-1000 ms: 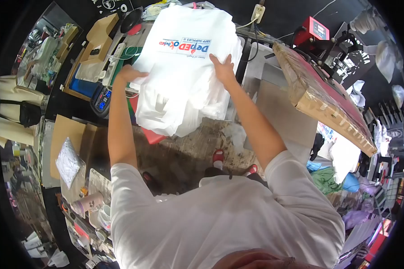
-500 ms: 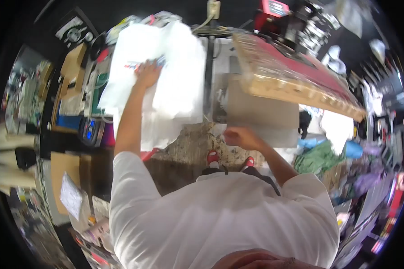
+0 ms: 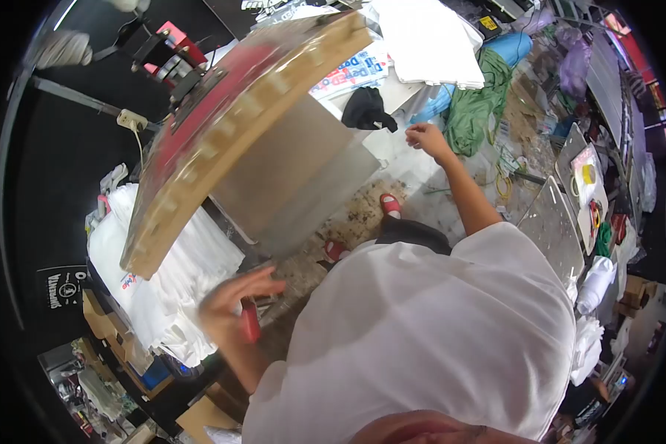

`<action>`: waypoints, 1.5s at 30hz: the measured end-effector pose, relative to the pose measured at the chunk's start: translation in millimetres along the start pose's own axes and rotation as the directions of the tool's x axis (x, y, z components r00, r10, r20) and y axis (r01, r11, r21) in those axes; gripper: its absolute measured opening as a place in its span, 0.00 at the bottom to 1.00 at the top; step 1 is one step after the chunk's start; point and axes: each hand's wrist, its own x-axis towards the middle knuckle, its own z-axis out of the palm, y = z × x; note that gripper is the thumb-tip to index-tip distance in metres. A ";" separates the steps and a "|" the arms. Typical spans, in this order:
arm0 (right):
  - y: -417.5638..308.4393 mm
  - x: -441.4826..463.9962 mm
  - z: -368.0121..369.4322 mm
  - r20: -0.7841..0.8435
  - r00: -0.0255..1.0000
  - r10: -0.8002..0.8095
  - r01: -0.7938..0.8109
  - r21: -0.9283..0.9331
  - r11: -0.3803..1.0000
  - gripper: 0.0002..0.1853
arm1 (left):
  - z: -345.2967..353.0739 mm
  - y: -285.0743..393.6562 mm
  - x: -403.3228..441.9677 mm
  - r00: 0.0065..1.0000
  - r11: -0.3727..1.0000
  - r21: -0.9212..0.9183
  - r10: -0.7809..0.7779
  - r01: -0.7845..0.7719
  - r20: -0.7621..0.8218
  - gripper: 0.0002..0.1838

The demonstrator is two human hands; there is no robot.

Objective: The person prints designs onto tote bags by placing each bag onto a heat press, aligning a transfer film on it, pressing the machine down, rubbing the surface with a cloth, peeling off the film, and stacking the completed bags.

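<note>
My left hand [image 3: 237, 296], smeared a little by motion, has its fingers stretched apart and holds nothing I can see. It is near a pile of white printed shirts [image 3: 189, 270] and the wood-edged frame. My right hand [image 3: 427, 139] is over the floor with its fingers curled; whether anything is in them is hidden. Close to it lies a black cloth [image 3: 368, 109]. The large wood-edged frame [image 3: 255, 129] with a red top is tilted above a brown flat board [image 3: 281, 166].
White shirts [image 3: 425, 41] with blue and red print are stacked at the back. Green cloth [image 3: 485, 103] and a blue bag [image 3: 509, 50] lie on the floor at right. Grey boards [image 3: 555, 226] lean near my right side.
My view has turned to the right. My left hand has come off the white shirts and drawn back toward me. My right hand has moved out to the right, near the black cloth.
</note>
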 end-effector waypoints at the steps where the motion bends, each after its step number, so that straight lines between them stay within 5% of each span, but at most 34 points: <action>1: 10.0 15.3 -14.6 -0.016 0.999 0.040 -0.038 0.106 0.994 0.12 | 11.1 -11.2 37.1 0.993 0.992 0.050 -0.115 0.116 -0.018 0.49; 3: 26.3 38.2 -42.9 -0.012 0.996 0.089 -0.087 0.115 0.989 0.14 | 31.6 -40.9 98.4 0.972 0.967 0.096 -0.232 0.235 -0.039 0.46; 5: 36.5 53.0 -63.3 0.192 0.975 0.109 -0.072 -0.192 0.979 0.16 | 49.4 -60.1 146.8 0.925 0.921 0.108 -0.363 0.374 -0.109 0.38; 8: 30.8 14.4 -71.5 0.633 0.629 0.451 -0.093 -0.514 0.853 0.39 | 62.9 -76.8 203.7 0.907 0.911 -0.128 -0.406 0.391 -0.114 0.36; 10: -7.5 -33.0 -81.9 0.738 0.379 0.558 -0.105 -0.565 0.819 0.46 | 69.5 -86.2 250.0 0.904 0.902 -0.239 -0.401 0.361 -0.147 0.33; 11: -4.4 -45.0 -88.9 0.746 0.362 0.559 -0.107 -0.562 0.820 0.46 | 72.2 -87.2 274.9 0.903 0.888 -0.334 -0.390 0.316 -0.182 0.30; 13: 6.9 -66.0 -109.0 0.740 0.452 0.498 -0.183 -0.469 0.864 0.45 | 78.1 -84.1 334.8 0.895 0.940 -0.148 -0.339 0.309 -0.289 0.27; 15: 21.7 -83.3 -132.2 0.713 0.544 0.443 -0.247 -0.368 0.896 0.45 | 74.7 -81.3 395.6 0.908 0.952 -0.184 -0.290 0.243 -0.301 0.23; 19: 69.6 -112.4 -147.4 0.579 0.703 0.412 -0.266 -0.323 0.908 0.46 | 25.9 -98.1 533.0 0.935 0.926 0.300 -0.123 0.229 -0.332 0.20; 24: 95.3 -155.6 -155.1 0.408 0.829 0.383 -0.360 -0.136 0.923 0.45 | -52.0 -132.7 714.3 0.799 0.829 0.484 0.079 0.280 -0.596 0.23; 26: 103.3 -169.5 -153.3 0.367 0.837 0.405 -0.398 -0.100 0.912 0.44 | -65.7 -148.3 756.5 0.756 0.779 0.559 0.176 0.285 -0.630 0.25; 28: 105.1 -179.5 -153.8 0.307 0.845 0.438 -0.440 -0.066 0.896 0.43 | -61.4 -144.4 784.9 0.616 0.668 0.482 0.046 0.567 -0.787 0.26; 31: 111.0 -188.0 -151.1 0.277 0.844 0.459 -0.477 -0.001 0.879 0.43 | -71.8 -163.0 807.2 0.665 0.495 0.538 -0.117 0.683 -0.737 0.26; 33: 111.3 -184.7 -150.4 0.269 0.840 0.471 -0.491 0.005 0.871 0.43 | -61.1 -157.2 805.5 0.654 0.503 0.526 -0.109 0.686 -0.749 0.24; 35: 113.8 -172.7 -151.5 0.328 0.825 0.461 -0.489 0.002 0.872 0.44 | -51.5 -147.7 797.8 0.704 0.611 0.583 0.059 0.535 -0.708 0.19; 36: 105.1 -155.8 -156.3 0.290 0.850 0.440 -0.463 0.011 0.886 0.46 | -46.9 -140.8 791.9 0.701 0.610 0.587 0.069 0.533 -0.709 0.19; 38: 72.3 -92.4 -172.7 0.108 0.925 0.364 -0.360 -0.056 0.931 0.52 | -37.5 -126.6 776.0 0.777 0.512 0.829 0.417 0.227 -0.471 0.15; 39: 77.1 -48.8 -171.2 -0.129 0.977 0.170 -0.185 -0.107 0.977 0.52 | -31.5 -115.6 767.4 0.775 0.506 0.831 0.422 0.229 -0.471 0.15; 41: 12.0 43.2 -192.4 -0.457 0.804 -0.381 0.258 -0.310 0.915 0.54 | -21.4 -92.5 757.0 0.818 0.416 0.898 0.461 0.142 -0.343 0.15; 43: -46.9 116.4 -215.2 -0.380 0.652 -0.657 0.338 -0.630 0.699 0.49 | -21.3 -83.4 752.1 0.797 0.396 0.912 0.515 0.106 -0.316 0.18; 45: -73.1 178.2 -222.5 -0.214 0.628 -0.748 0.277 -0.837 0.472 0.35 | -20.9 -70.6 748.6 0.818 0.404 0.914 0.509 0.047 -0.268 0.15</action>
